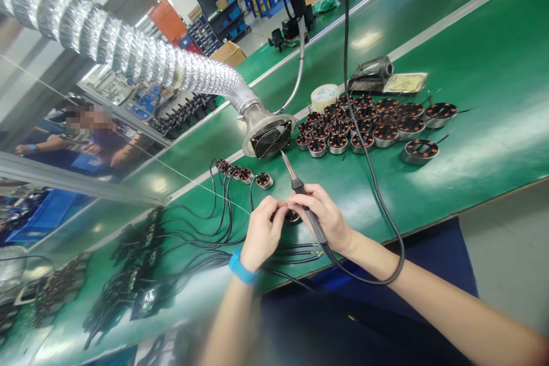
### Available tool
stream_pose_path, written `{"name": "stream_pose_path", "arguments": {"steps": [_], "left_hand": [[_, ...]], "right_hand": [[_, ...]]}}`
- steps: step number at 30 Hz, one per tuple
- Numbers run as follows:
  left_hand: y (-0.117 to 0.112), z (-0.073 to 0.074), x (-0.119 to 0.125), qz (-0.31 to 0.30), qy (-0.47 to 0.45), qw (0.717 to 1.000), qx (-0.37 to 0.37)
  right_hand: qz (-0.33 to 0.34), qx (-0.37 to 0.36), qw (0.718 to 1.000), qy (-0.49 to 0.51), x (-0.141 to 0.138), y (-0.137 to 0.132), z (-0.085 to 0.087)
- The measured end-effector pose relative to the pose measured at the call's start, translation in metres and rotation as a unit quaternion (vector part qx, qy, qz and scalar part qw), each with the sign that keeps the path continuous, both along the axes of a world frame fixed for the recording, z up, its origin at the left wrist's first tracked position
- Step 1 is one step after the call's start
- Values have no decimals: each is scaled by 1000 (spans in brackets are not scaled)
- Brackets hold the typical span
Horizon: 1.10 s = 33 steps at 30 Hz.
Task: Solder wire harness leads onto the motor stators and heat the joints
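Note:
My right hand [328, 218] wraps around a soldering iron [315, 222], its metal tip pointing up and away toward the fume extractor's round hood [270, 136]. The fingertips of my left hand [263, 229], which has a blue wristband, are pinched together and meet those of my right. A thin pale wire [206, 187] runs from the upper left down to my left hand; what lies between the fingertips is too small to make out. Beneath the hands sits a motor stator [293, 216], mostly hidden. Black cables [223, 211] pass left of my left hand.
Many copper-wound stators [338, 128] stand in rows at right, beside a tape roll [325, 96] and an iron stand [371, 75]. Several cabled stators [263, 180] line up at left. Cable bundles [143, 251] lie farther left. The iron's cord [377, 183] hangs across the right side.

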<state>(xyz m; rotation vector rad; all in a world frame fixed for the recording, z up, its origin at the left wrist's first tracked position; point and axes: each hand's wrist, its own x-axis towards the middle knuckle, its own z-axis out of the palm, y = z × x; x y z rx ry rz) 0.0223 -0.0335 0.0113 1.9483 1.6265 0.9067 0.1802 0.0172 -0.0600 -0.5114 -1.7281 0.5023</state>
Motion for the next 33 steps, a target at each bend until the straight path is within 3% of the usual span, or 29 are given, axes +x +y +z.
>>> {"name": "stream_pose_path", "arguments": {"steps": [9,14,19,23,33], "left_hand": [[5,-12,2,41,-87,995,12],[9,-13,3,50,-108,992,33],[10,-16,1,50,-152,986,-37],[10,-14,2,52,-132,989,-29],[13,-6,0,36,-83,996,-17]], "right_hand": [[5,-37,999,-6,-4,0,5],[-63,-37,997,24,5,-1,13],[-102,-153,974,133,16,-6,14],[-71,-179,959,207,18,-11,13],[-95,-187,952,224,18,-11,9]]}}
